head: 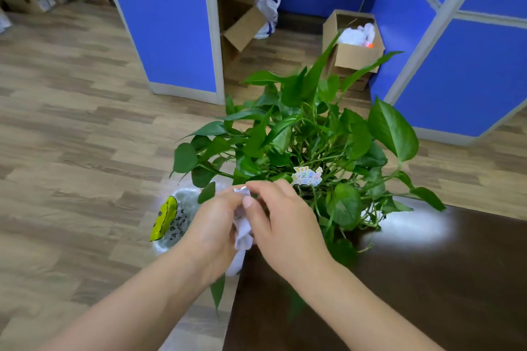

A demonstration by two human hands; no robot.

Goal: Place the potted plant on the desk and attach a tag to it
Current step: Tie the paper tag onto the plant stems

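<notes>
The potted plant (pixel 302 134) with broad green leaves stands on the dark brown desk (pixel 427 279), near its far left corner; its pot is hidden by leaves and my hands. A small colourful tag (pixel 307 176) sits among the stems. My left hand (pixel 216 225) and my right hand (pixel 282 222) meet in front of the plant, both pinching a crumpled white piece of paper or plastic (pixel 242 232) between the fingers.
A bin lined with clear plastic (pixel 178 219), holding a yellow wrapper, stands on the wooden floor left of the desk. Blue partition walls (pixel 171 25) and open cardboard boxes (pixel 353 48) lie beyond the plant.
</notes>
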